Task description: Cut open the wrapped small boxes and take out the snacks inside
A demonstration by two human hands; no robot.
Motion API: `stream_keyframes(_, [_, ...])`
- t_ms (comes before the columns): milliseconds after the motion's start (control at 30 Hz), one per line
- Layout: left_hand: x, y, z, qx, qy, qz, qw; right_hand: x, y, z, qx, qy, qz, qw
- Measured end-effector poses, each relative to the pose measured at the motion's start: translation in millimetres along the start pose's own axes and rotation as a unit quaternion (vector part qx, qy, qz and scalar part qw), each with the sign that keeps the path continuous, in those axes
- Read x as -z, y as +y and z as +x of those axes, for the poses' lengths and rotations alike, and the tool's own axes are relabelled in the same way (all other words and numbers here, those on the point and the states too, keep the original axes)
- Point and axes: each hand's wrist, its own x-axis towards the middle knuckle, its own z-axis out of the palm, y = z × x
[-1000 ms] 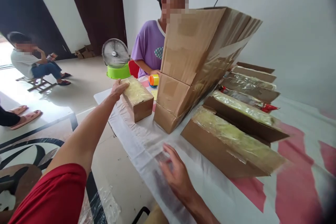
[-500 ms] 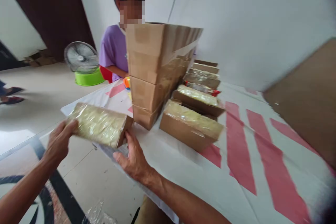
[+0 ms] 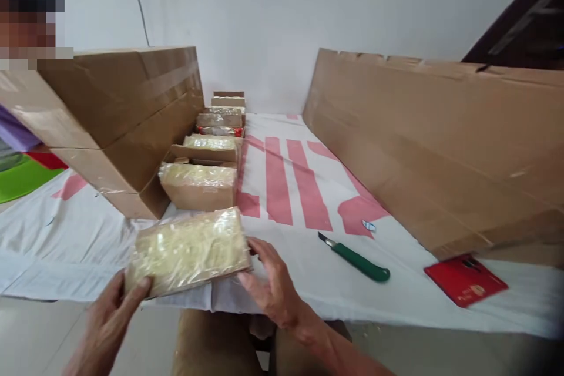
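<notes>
A cardboard box (image 3: 189, 249) with a pale yellow, clear-wrapped top is held between my two hands, over the front edge of the table. My left hand (image 3: 110, 311) grips its left end, the thumb on the wrapped face. At the right end, my right hand (image 3: 273, 285) has its fingers against the side, thumb low at the corner. Just behind it stands a similar open box (image 3: 202, 191) with a wrapped yellow top. A green-handled knife (image 3: 359, 261) lies on the table right of my right hand, its blade pointing left.
More small boxes (image 3: 215, 141) run in a row toward the wall. Large stacked cartons (image 3: 123, 106) stand at left, partly hiding a person in purple. A big cardboard sheet (image 3: 432, 141) stands at right. Near the front right lies a red phone-like object (image 3: 466, 280). A white cloth (image 3: 304, 270) covers the table.
My view has swung right, bringing the knife and red object into sight. The held box has come round over the table's front edge, still in both hands.
</notes>
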Motion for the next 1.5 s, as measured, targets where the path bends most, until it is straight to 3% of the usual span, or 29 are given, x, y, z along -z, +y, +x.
stream_keyframes(67, [-44.1,28,-7,0.002,-0.060,-0.007,0.998,35,12,-20,-0.047,0.057,-0.021,0.997])
stream_keyframes(133, [-81.4,47,-11,0.005,-0.086,-0.022,0.996,59,24,-37,-0.093,0.083,-0.034,0.992])
stream_keyframes(233, [-113.8,62,-13,0.015,-0.093,-0.040,0.995,78,39,-53,-0.145,0.082,-0.027,0.986])
stream_keyframes(333, [-121.5,66,-16,0.029,-0.107,-0.057,0.992,93,52,-59,-0.145,0.063,-0.032,0.987])
stream_keyframes(467, [-122.7,66,-22,0.001,-0.045,-0.126,0.991,132,76,-68,-0.105,0.037,-0.130,0.985])
stream_keyframes(533, [-125.2,67,-20,-0.025,-0.004,-0.150,0.988,157,94,-76,-0.090,0.037,-0.212,0.972])
stream_keyframes(633, [-129.7,71,-9,-0.099,0.039,-0.169,0.980,186,121,-91,-0.067,0.038,-0.358,0.931])
stream_keyframes(700, [-132.6,73,-1,-0.132,0.025,-0.169,0.976,193,135,-99,-0.054,0.023,-0.432,0.900])
stream_keyframes(800, [-138.1,72,9,-0.104,-0.017,-0.169,0.980,192,150,-104,-0.051,-0.001,-0.478,0.877])
stream_keyframes(900, [-143.5,68,10,-0.076,-0.025,-0.177,0.981,189,158,-102,-0.068,-0.004,-0.477,0.876])
stream_keyframes(1000, [-145.9,67,9,-0.071,-0.028,-0.184,0.980,196,162,-98,-0.085,-0.008,-0.420,0.903])
stream_keyframes(1100, [-145.9,70,9,-0.050,-0.043,-0.207,0.976,210,159,-92,-0.123,0.012,-0.314,0.941])
stream_keyframes(1167, [-145.6,71,9,-0.041,-0.051,-0.225,0.972,219,148,-87,-0.188,0.060,-0.245,0.949])
stream_keyframes(1267, [-145.7,71,11,-0.034,-0.063,-0.246,0.967,228,119,-72,-0.304,0.152,-0.135,0.931])
stream_keyframes(1367, [-146.1,71,13,-0.024,-0.073,-0.260,0.963,225,82,-48,-0.339,0.207,-0.017,0.918])
stream_keyframes(1433, [-146.4,70,13,-0.022,-0.074,-0.267,0.961,217,57,-27,-0.318,0.195,0.020,0.928])
stream_keyframes(1500, [-146.7,70,13,-0.022,-0.074,-0.269,0.960,206,32,-5,-0.272,0.121,-0.003,0.954])
